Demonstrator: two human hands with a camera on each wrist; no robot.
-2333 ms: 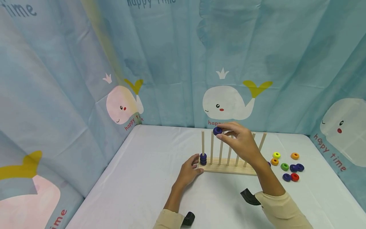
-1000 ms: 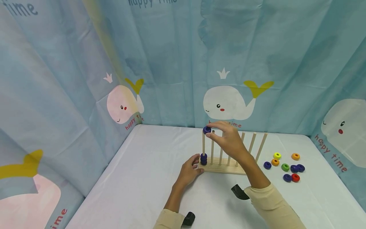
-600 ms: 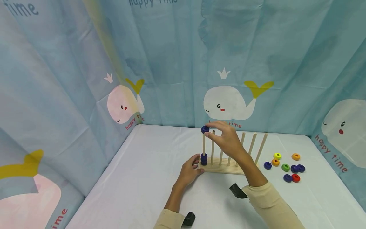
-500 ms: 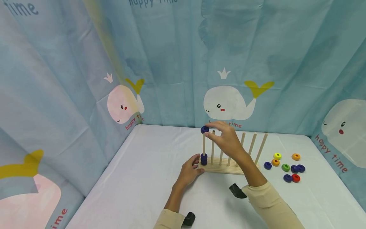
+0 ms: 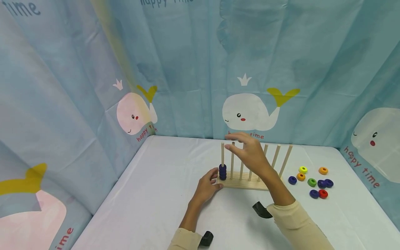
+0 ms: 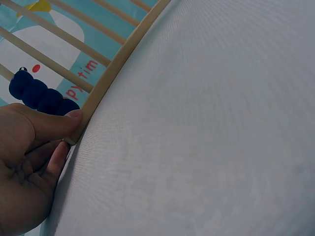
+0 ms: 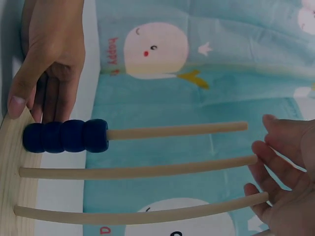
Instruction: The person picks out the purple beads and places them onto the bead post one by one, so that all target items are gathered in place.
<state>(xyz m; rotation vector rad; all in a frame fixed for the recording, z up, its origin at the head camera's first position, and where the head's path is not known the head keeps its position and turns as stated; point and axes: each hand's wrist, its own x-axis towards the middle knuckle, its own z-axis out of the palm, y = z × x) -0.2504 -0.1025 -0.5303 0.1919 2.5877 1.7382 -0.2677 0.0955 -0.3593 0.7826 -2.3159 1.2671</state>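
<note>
A wooden peg rack (image 5: pixel 243 185) stands on the table with a row of upright pegs. Stacked at the foot of its leftmost peg are several dark blue beads (image 5: pixel 222 172), seen large in the right wrist view (image 7: pixel 66 136). My left hand (image 5: pixel 204 187) holds the left end of the rack's base, its thumb in front and fingers behind, as the left wrist view shows (image 6: pixel 29 162). Beside the top of the leftmost peg, my right hand (image 5: pixel 251 154) hangs with thumb and fingers apart and nothing between them. That hand hides parts of the middle pegs.
Loose beads lie right of the rack: a yellow bead (image 5: pixel 302 169), two orange ones, a green bead (image 5: pixel 311 182), a red bead (image 5: pixel 323 193) and several dark blue ones. A whale-print curtain (image 5: pixel 187 69) rises behind and beside the white table (image 5: pixel 150 194).
My right hand carried a blue bead left to the leftmost peg and let it go. The bead dropped onto the stack, which is now taller. My left hand stayed on the base.
</note>
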